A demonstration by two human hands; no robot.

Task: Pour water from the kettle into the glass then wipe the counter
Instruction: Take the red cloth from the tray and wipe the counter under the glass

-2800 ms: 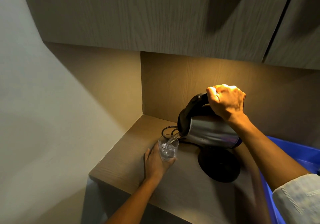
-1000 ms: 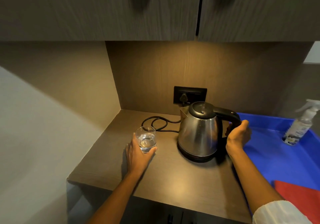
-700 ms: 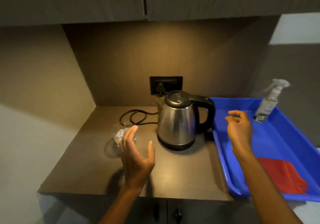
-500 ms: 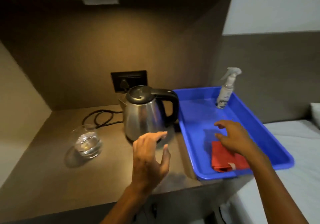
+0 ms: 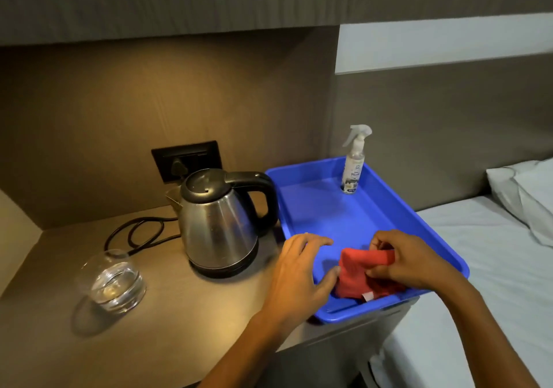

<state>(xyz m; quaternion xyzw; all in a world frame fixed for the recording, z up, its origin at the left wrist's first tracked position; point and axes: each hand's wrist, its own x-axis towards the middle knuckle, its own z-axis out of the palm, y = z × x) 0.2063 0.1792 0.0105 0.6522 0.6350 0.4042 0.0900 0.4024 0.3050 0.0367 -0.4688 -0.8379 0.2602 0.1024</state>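
The steel kettle (image 5: 220, 223) with a black lid and handle stands upright on its base on the brown counter (image 5: 167, 327). A short glass (image 5: 115, 282) holding water sits to its left. In the blue tray (image 5: 317, 208) at the right lies a red cloth (image 5: 357, 277). My right hand (image 5: 410, 262) pinches the cloth's upper edge and lifts it. My left hand (image 5: 302, 271) hovers open over the tray's left rim, its thumb near the cloth.
A spray bottle (image 5: 354, 160) stands at the tray's far corner. The kettle's black cord (image 5: 134, 232) loops behind the glass to a wall socket (image 5: 187, 160). A bed with a white sheet (image 5: 493, 268) and pillow (image 5: 529, 196) lies right of the counter.
The kettle was set back on its base and both hands let go of kettle and glass. Both hands moved right to the tray, and my right hand took hold of the red cloth.
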